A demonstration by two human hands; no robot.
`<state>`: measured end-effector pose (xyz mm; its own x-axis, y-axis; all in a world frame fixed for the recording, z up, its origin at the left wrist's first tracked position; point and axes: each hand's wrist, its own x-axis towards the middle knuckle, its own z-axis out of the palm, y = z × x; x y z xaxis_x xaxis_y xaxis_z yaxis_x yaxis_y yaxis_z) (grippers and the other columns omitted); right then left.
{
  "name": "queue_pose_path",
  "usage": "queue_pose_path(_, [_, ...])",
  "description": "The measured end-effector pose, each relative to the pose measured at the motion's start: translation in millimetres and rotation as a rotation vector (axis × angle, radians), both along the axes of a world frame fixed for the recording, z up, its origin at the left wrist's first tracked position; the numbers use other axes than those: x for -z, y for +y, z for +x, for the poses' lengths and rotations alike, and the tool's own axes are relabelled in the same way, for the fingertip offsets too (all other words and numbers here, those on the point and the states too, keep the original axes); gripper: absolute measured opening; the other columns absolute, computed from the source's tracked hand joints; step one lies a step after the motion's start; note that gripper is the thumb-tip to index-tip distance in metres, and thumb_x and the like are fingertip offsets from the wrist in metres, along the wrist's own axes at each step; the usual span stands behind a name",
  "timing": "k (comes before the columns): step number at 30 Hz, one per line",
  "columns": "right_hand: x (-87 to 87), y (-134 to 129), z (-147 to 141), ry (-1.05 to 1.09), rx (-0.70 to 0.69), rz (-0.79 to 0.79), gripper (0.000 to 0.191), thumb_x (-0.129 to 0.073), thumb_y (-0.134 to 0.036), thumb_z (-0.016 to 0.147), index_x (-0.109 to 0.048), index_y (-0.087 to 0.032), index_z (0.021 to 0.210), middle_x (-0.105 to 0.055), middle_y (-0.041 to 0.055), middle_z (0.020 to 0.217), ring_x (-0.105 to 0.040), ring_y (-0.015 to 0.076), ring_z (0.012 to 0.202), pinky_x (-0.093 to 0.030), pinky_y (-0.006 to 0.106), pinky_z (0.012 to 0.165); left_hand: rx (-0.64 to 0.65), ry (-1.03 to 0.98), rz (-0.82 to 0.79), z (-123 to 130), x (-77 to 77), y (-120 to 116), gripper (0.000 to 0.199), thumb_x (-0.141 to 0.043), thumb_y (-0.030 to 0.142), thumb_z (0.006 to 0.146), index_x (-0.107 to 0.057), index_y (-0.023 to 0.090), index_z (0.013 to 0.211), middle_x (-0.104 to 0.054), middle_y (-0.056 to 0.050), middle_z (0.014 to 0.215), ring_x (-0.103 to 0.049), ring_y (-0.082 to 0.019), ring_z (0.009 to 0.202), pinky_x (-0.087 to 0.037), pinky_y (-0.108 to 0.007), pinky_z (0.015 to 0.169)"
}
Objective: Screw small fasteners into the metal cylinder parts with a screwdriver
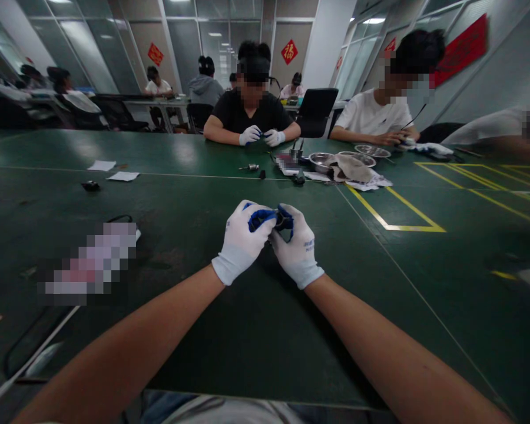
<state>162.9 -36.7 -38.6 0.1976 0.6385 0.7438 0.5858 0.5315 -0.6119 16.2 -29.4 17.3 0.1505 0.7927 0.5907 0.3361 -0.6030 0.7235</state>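
In white gloves with blue palms, my left hand (247, 235) and my right hand (295, 242) meet above the middle of the green table (229, 347). Between their fingertips is a small dark part (283, 220), mostly covered by the gloves, so its kind does not show. The fingers of both hands are curled and pressed on it from either side. Bare forearms reach up from the lower corners of the view.
A pixelated item (92, 259) with a cable lies on the left. Paper slips (123, 176) and a small black object (90, 186) lie beyond it. Across the table are metal bowls (321, 161), a cloth (348, 169), yellow tape (410, 228) and a gloved co-worker (251, 106).
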Motion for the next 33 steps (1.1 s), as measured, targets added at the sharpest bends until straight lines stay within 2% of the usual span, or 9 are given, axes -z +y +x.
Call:
queue_pose_path(7, [0.1,-0.1,0.7,-0.052,-0.017,0.021,0.046,-0.071,-0.022,0.085,-0.061,-0.025,0.130,-0.076,0.0112,0.118,-0.074,0.0287,0.101,-0.062,0.052,0.093,0.115,0.302,0.205,-16.8,-10.5,8.1,0.007,-0.073,0.020,0.092,-0.076,0.019,0.099,-0.069,-0.005,0.105,-0.070,-0.020,0.096,-0.061,-0.037,0.088])
queue_pose_path(15, [-0.1,0.5,3.8,-0.085,-0.057,0.022,0.045,-0.071,-0.021,0.084,-0.063,-0.024,0.128,-0.075,0.0118,0.120,-0.073,0.0309,0.108,-0.061,0.053,0.096,0.145,0.357,0.049,-18.1,-18.1,13.8,0.004,-0.075,0.021,0.091,-0.076,0.018,0.090,-0.070,-0.003,0.096,-0.071,-0.020,0.093,-0.061,-0.038,0.090])
queue_pose_path(18, [-1.5,-1.0,4.0,-0.056,-0.064,-0.009,0.045,-0.072,-0.022,0.083,-0.063,-0.024,0.128,-0.075,0.0122,0.119,-0.073,0.0303,0.106,-0.062,0.053,0.095,0.194,0.412,0.128,-21.4,-16.3,12.8,0.012,-0.070,0.025,0.096,-0.078,0.017,0.098,-0.070,-0.005,0.101,-0.071,-0.020,0.095,-0.061,-0.038,0.090])
queue_pose_path(21, [-3.2,-2.1,4.3,-0.019,-0.081,-0.036,0.043,-0.071,-0.024,0.085,-0.061,-0.024,0.127,-0.075,0.0122,0.117,-0.074,0.0292,0.103,-0.063,0.052,0.092,0.220,0.471,0.253,-25.2,-10.6,11.9,0.022,-0.063,0.027,0.100,-0.077,0.018,0.114,-0.071,-0.008,0.108,-0.071,-0.021,0.098,-0.061,-0.038,0.089])
queue_pose_path(24, [-4.6,-2.0,4.5,-0.002,-0.080,-0.021,0.042,-0.068,-0.021,0.085,-0.061,-0.024,0.126,-0.075,0.0112,0.115,-0.074,0.0282,0.102,-0.063,0.050,0.090,0.211,0.577,0.381,-27.1,-5.2,12.3,0.030,-0.059,0.030,0.102,-0.073,0.017,0.125,-0.070,-0.010,0.110,-0.069,-0.023,0.099,-0.061,-0.039,0.086])
queue_pose_path(28, [-5.4,-1.3,4.3,-0.006,-0.075,-0.015,0.042,-0.067,-0.020,0.084,-0.060,-0.025,0.125,-0.076,0.0095,0.113,-0.075,0.0266,0.100,-0.064,0.048,0.089,0.139,0.745,0.506,-27.2,-3.4,13.4,0.035,-0.054,0.033,0.104,-0.071,0.016,0.129,-0.070,-0.013,0.110,-0.067,-0.026,0.098,-0.059,-0.042,0.082])
queue_pose_path(33, [-5.1,-1.0,4.8,-0.030,-0.065,-0.014,0.041,-0.066,-0.018,0.082,-0.062,-0.025,0.123,-0.076,0.0083,0.110,-0.074,0.0255,0.098,-0.064,0.046,0.087,0.110,0.771,0.510,-26.4,-3.6,12.2,0.035,-0.053,0.034,0.104,-0.070,0.017,0.129,-0.070,-0.013,0.111,-0.067,-0.027,0.099,-0.059,-0.042,0.083])
